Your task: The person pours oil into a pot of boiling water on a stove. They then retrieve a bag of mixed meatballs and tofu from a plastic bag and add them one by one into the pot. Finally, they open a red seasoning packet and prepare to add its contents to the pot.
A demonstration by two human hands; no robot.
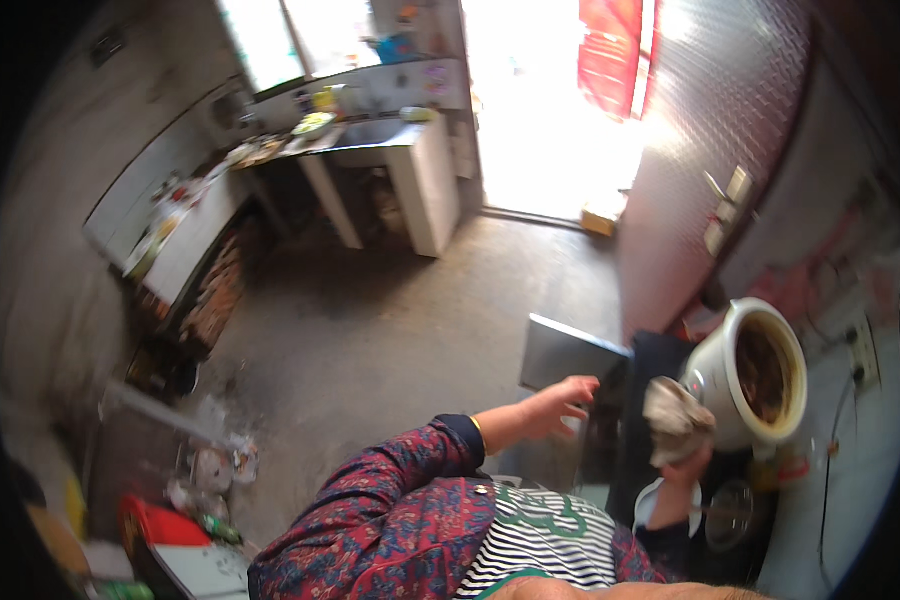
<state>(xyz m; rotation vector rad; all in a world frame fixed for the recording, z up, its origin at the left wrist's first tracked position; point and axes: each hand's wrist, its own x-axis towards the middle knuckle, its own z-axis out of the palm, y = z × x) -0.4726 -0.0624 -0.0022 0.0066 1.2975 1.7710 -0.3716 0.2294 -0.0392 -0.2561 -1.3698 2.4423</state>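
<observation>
My right hand (688, 468) is closed on a crumpled beige cloth (676, 420). The cloth is against or right beside a white round pot (712, 385), which is tilted so that its mouth shows brown matter inside. Contact between cloth and pot is hard to judge because of blur. To the left, my left hand (558, 406) hangs in the air with bent, parted fingers and nothing visible in them. It is nearest a shiny grey panel (568, 352). Under my right forearm lies a white bowl (648, 502), partly covered by the sleeve.
A clear round vessel (728, 515) stands close to the right wall, where a cable hangs from a socket (863, 352). At the far left runs a tiled counter (202, 235). Beyond the concrete floor (410, 300) is a bright doorway (540, 130). A red container (160, 520) stands lower left.
</observation>
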